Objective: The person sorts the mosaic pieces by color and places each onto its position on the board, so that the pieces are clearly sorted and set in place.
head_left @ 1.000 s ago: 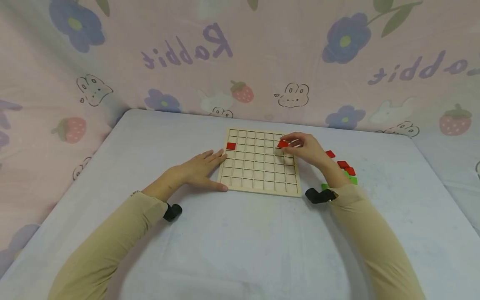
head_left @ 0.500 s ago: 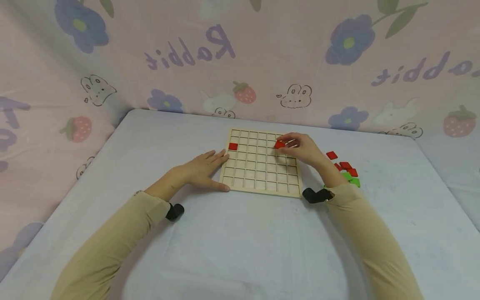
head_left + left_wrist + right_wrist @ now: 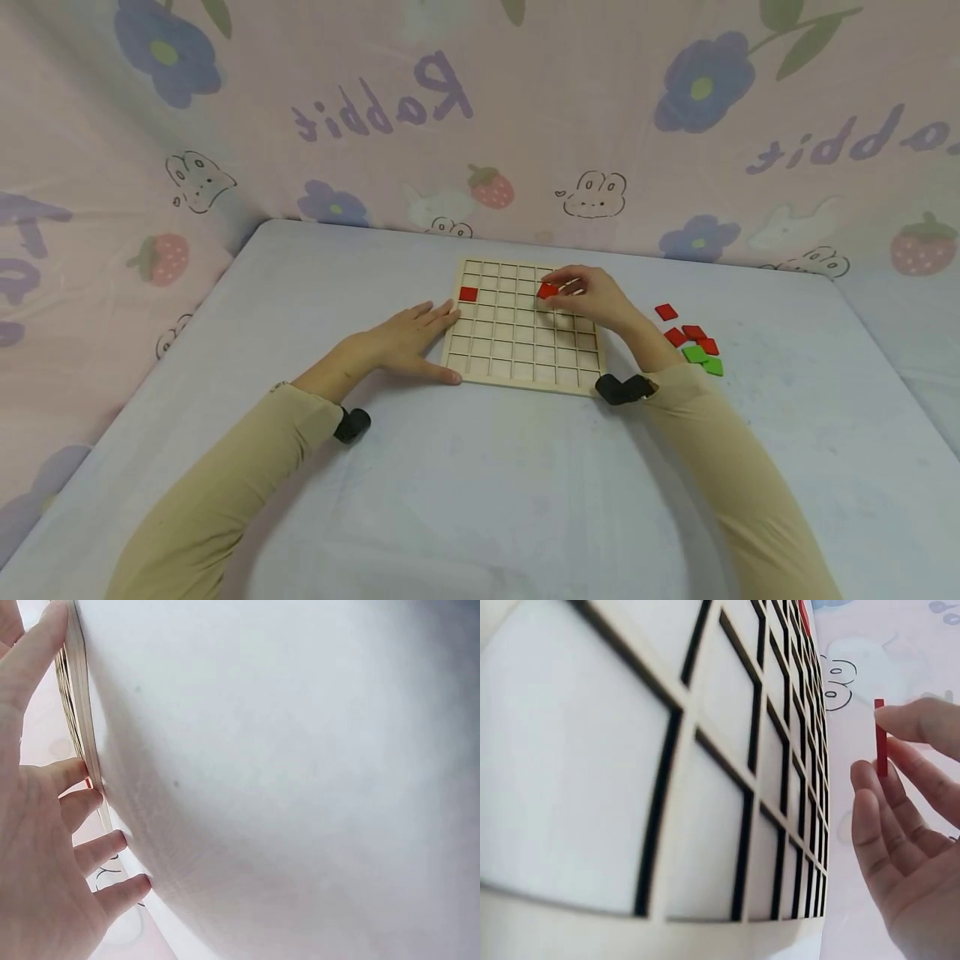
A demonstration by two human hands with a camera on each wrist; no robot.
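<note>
A square wooden grid board lies flat on the table. One red tile sits in a cell of its leftmost column. My left hand spreads along the board's left edge, fingers straight; in the left wrist view the fingertips touch or lie close to that edge. Above the board's upper right part, my right hand pinches a second red tile between thumb and fingers. The right wrist view shows this red tile edge-on, raised above the grid. The cells under the right hand are partly hidden.
Several loose red tiles and two visible green tiles lie on the white table right of the board. A black wrist device overhangs the board's lower right corner; another is on the left wrist. A patterned cloth hangs behind.
My right hand has moved left over the board with its red tile. More of the loose red and green tiles now shows. The left hand stays at the board's edge.
</note>
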